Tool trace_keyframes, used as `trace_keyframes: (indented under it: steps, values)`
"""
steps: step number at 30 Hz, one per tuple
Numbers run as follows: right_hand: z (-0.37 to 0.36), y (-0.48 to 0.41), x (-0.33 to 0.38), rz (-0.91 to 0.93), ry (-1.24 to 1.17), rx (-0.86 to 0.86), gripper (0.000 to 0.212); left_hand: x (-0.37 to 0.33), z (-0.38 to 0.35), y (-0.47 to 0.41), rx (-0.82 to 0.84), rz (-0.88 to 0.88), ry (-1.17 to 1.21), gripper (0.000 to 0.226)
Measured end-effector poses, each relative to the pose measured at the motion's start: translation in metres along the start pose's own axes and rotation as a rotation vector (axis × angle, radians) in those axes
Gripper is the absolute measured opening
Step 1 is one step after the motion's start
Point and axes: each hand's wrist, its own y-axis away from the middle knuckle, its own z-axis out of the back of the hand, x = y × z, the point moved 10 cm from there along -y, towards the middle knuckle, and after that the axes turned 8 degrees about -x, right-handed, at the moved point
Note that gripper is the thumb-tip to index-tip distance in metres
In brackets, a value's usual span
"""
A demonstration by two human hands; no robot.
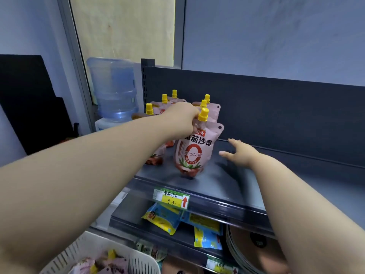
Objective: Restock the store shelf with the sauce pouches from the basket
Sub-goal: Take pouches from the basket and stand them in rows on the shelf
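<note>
Grips the pouch [194, 153] with the left hand [183, 117], fingers [192, 124] curled round the neck just under the yellow cap [203, 114]. Holds it upright in the middle of the frame: long axis near vertical with a slight lean, cap up, label toward the camera. Hangs the body straight down below the fingers, so setting it down probably needs only a short lowering and then a release. Cannot tell whether the base touches the shelf [256, 175] or sits just above the shadow under it.

Spreads the right hand [240, 153] empty and relaxed, palm down, low over bare shelf just right of the pouch and apart from it. Makes the left hand the nearer one by far, being on the pouch, while the right only flanks it; looks placed to steady the pouch from that side if it tips.

Shows the other pouches [169, 104] standing behind and to the upper left, caps up, in two rough rows; the rear ones sit close behind the held one, contact not clear. Suggests a front slot in the right-hand row as the target, directly above the price tag [170, 197] on the shelf edge.

Shows the basket [83, 252] at the lower left with pinkish packs inside, too blurred to count. Points to a task partway through. Calls for care with a soft, top-heavy pouch that may slump once freed.
</note>
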Motion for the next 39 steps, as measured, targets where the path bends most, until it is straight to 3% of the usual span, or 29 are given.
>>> trace_keyframes:
  steps: [15,18,22,28,32,39]
  values:
    - [-0.019,0.067,0.024,0.037,0.11,0.047,0.072,0.018,-0.015,0.002,0.002,0.058,0.209,0.018]
    - [-0.015,0.078,0.03,0.02,0.165,0.047,0.072,0.022,-0.008,0.004,-0.02,0.065,0.261,0.04]
    - [-0.007,0.091,0.033,-0.025,0.181,0.022,0.071,0.023,0.006,0.016,-0.075,0.007,0.28,0.057]
    - [0.002,0.12,0.049,-0.075,0.182,-0.063,0.069,0.02,0.025,0.06,-0.145,-0.175,0.208,0.05]
    - [-0.002,0.141,0.07,-0.075,0.192,-0.099,0.07,0.028,0.01,0.097,-0.059,-0.276,0.082,0.057]
    - [-0.025,0.174,0.116,-0.023,0.205,-0.205,0.068,0.062,-0.015,0.156,0.058,-0.284,0.084,0.059]
